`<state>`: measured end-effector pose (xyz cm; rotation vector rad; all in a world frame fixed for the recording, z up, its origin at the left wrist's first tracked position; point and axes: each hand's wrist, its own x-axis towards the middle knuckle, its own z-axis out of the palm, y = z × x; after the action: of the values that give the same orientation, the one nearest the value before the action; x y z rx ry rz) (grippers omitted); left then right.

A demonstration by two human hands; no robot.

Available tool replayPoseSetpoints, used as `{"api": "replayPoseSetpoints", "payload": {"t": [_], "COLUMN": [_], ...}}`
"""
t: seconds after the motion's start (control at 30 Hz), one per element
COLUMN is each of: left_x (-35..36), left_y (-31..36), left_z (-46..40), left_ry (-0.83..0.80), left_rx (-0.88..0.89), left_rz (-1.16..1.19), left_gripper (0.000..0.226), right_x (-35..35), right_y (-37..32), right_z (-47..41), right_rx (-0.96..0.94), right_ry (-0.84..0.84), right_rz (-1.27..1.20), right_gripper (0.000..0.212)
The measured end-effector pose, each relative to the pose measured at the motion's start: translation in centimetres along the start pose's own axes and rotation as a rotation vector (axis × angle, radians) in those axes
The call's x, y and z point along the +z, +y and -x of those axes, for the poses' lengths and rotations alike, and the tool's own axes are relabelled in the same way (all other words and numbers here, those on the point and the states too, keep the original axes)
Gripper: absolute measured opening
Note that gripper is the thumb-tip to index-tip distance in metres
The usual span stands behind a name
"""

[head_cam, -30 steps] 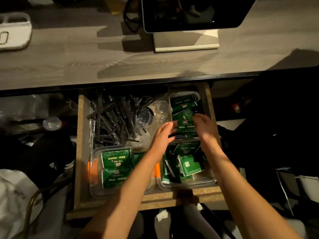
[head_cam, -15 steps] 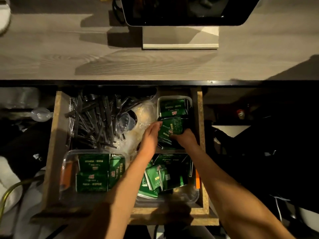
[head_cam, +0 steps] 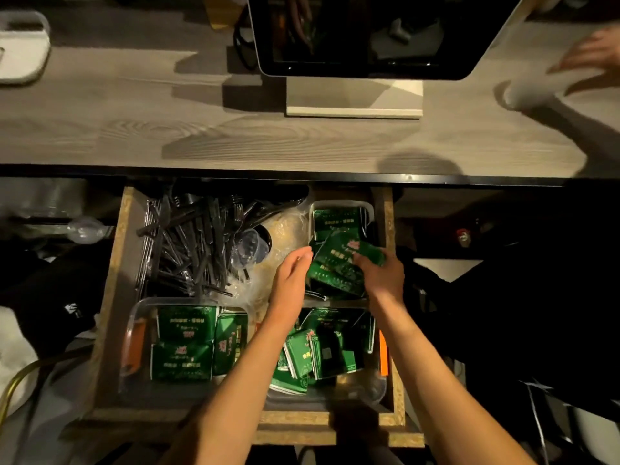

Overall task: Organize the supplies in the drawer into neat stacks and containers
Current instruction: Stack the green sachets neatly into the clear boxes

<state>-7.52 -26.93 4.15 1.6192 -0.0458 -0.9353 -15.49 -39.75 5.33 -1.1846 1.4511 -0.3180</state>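
Observation:
The wooden drawer (head_cam: 112, 273) stands pulled out below the desk. At its back right a clear container (head_cam: 342, 207) holds green packets (head_cam: 335, 220). My right hand (head_cam: 382, 275) grips a tilted bunch of green packets (head_cam: 342, 255) over that container. Pressed against the bunch's left side is my left hand (head_cam: 291, 275), its fingers straight. Two more clear containers sit at the front: the left one (head_cam: 134, 317) has packets in neat stacks, the right one (head_cam: 372, 387) has packets in a jumble.
Black plastic cutlery (head_cam: 188, 243) fills the drawer's back left, beside small clear cups (head_cam: 250, 246) and crumpled plastic bags (head_cam: 285, 229). A monitor (head_cam: 369, 35) stands on the grey desk (head_cam: 134, 129). Another person's hand (head_cam: 593, 52) reaches over the desk at the far right.
My right hand has lifted and tilted the bunch of packets in the back right container. My left hand stays against its side. Another person's hand has come into view at the top right.

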Motion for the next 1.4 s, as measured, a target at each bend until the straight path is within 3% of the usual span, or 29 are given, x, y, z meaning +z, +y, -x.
{"api": "replayPoseSetpoints", "payload": {"t": [0.07, 0.2, 0.27, 0.37, 0.47, 0.57, 0.67, 0.8, 0.93, 1.0, 1.03, 1.1, 1.17, 1.23, 1.3, 1.4], "left_x": [0.1, 1.5, 2.1, 1.3, 0.2, -0.4, -1.6, -4.0, -6.0, -6.0, -6.1, -6.3, -6.6, -6.3, -6.1, -5.7], "left_y": [-0.2, 0.6, 1.3, 1.6, 1.3, 0.9, 0.8, 0.3, -0.1, -0.3, -0.6, -1.5, -2.6, -2.0, -1.6, -1.5], "left_z": [0.5, 1.4, 1.8, 1.7, 1.7, 1.9, 1.4, 0.5, -0.3, -0.6, -0.9, -1.5, -2.3, -1.9, -1.7, -1.5], "left_ry": [0.021, -0.049, -0.025, -0.01, 0.02, 0.072, 0.129, 0.135, 0.153, 0.169, 0.182, 0.16, 0.159, 0.13, 0.128, 0.131], "left_rx": [-0.042, -0.224, -0.32, -0.375, -0.367, -0.357, -0.413, -0.472, -0.481, -0.499, -0.503, -0.497, -0.446, -0.455, -0.461, -0.427], "left_rz": [0.049, 0.254, 0.378, 0.529, 0.543, 0.508, 0.479, 0.483, 0.489, 0.462, 0.438, 0.401, 0.413, 0.407, 0.434, 0.481], "left_gripper": [0.032, 0.1, 0.095, 0.095, 0.11, 0.078, 0.065, 0.065, 0.044, 0.038, 0.055, 0.111, 0.132, 0.122, 0.097, 0.105], "right_x": [-0.2, 0.7, 1.8, 2.6, 2.5, 2.7, 2.4, 1.5, 2.2, 3.2, 3.8, 4.7, 5.3, 5.5, 5.3, 4.4], "right_y": [-0.6, -0.3, 0.1, 0.9, 1.0, 1.2, 1.0, 1.5, 2.6, 3.2, 3.7, 4.6, 5.2, 5.3, 5.1, 3.7], "right_z": [1.4, 4.3, 5.5, 6.8, 7.7, 8.3, 7.6, 4.4, -0.4, -2.1, -2.9, -4.1, -4.9, -5.1, -4.7, -3.2], "right_rx": [-0.018, -0.032, 0.003, 0.034, -0.074, -0.211, -0.114, -0.054, -0.076, -0.055, -0.051, -0.047, -0.067, -0.053, -0.074, -0.16], "right_ry": [0.101, 0.054, 0.06, 0.02, -0.083, -0.28, -0.405, -0.189, -0.15, -0.187, -0.201, -0.2, -0.197, -0.244, -0.278, -0.207], "right_rz": [-0.174, -0.368, -0.311, -0.145, 0.006, 0.357, 0.34, 0.102, 0.318, 0.386, 0.416, 0.53, 0.653, 0.631, 0.583, 0.452], "right_gripper": [0.022, 0.017, 0.017, 0.048, 0.035, 0.042, 0.036, 0.016, 0.052, 0.059, 0.059, 0.063, 0.072, 0.063, 0.044, 0.031]}}
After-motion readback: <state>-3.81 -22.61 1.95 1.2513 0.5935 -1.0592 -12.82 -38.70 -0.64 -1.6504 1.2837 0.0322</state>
